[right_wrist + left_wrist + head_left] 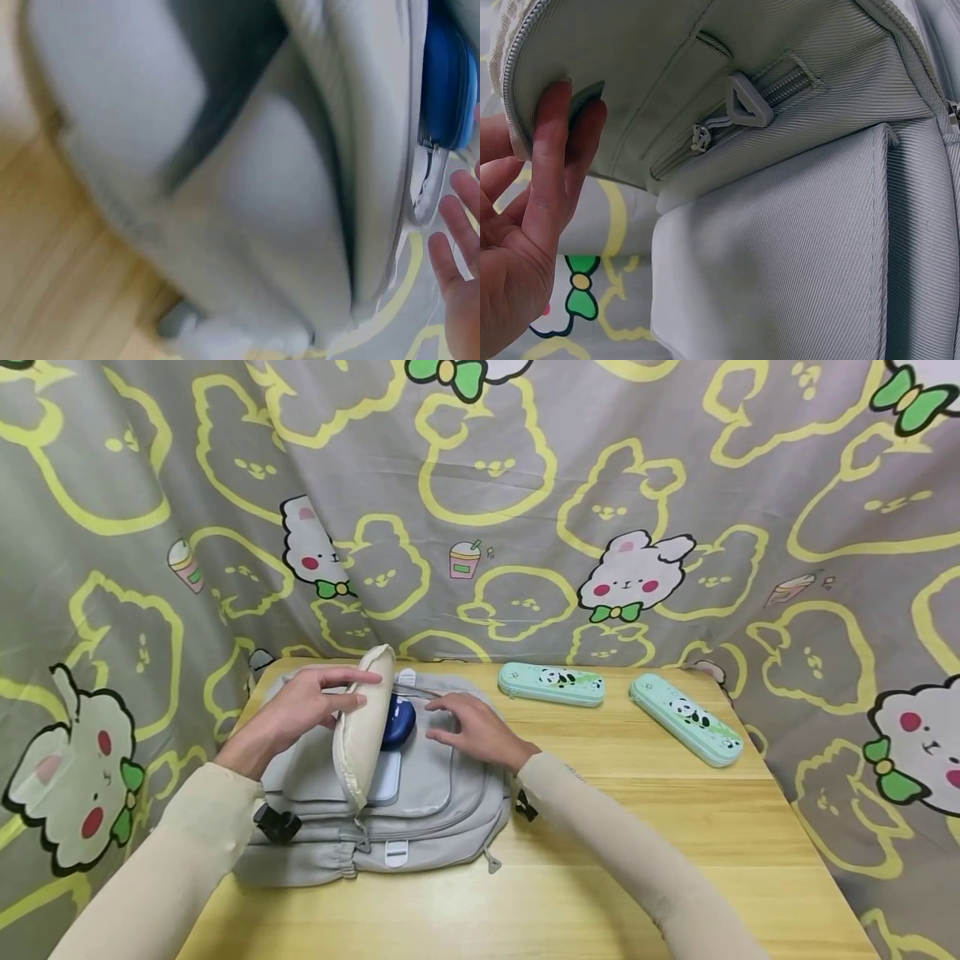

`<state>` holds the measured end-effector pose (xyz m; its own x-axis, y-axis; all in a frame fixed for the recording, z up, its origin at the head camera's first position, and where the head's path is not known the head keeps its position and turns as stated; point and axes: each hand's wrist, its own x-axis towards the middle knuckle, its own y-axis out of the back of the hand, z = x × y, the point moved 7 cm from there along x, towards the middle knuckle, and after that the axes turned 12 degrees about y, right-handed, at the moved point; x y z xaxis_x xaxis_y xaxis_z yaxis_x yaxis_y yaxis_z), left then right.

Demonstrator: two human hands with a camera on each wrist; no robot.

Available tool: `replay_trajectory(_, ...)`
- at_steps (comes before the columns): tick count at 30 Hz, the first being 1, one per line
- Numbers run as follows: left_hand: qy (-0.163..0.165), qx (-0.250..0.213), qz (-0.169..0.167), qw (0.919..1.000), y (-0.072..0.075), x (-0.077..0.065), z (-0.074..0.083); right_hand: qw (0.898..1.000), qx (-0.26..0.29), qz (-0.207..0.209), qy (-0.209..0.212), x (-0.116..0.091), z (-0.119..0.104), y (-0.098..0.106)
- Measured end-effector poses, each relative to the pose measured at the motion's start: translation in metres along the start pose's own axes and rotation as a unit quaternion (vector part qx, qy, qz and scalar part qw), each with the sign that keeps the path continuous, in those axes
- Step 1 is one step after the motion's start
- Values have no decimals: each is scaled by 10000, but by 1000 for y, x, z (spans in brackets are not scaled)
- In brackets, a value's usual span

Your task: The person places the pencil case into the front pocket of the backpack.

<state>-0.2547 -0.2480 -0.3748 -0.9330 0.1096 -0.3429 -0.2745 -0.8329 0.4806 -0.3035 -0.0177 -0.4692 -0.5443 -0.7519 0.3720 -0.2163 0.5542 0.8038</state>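
Observation:
A grey backpack (315, 768) lies on the wooden table. My left hand (303, 706) grips the edge of its cream-edged front flap (367, 727) and holds it raised. The left wrist view shows the fingers (549, 142) on the flap's lining, above a zipped inner pocket (727, 120). Behind the flap is a dark blue zipped case (399, 724), partly hidden. Below it lies a pale flat thing with rounded corners (386, 781), its kind unclear. My right hand (480, 731), fingers spread and slightly bent, hovers just right of the blue case, holding nothing.
Two mint-green panda pencil cases (555, 683) lie on the table (615, 827) to the right of the backpack, the other one (686, 718) nearer the right edge. A patterned curtain (495, 485) hangs behind and at both sides.

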Motion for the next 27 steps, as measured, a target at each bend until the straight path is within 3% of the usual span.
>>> replay_trajectory(18, 27, -116, -104, 9999, 1, 2, -6, 9995, -133, 261, -65, -47, 37, 38)
replay_trajectory(27, 17, -156, -134, 9998, 2, 3, -7, 9971, -317, 426, -537, -71, 66, 63)
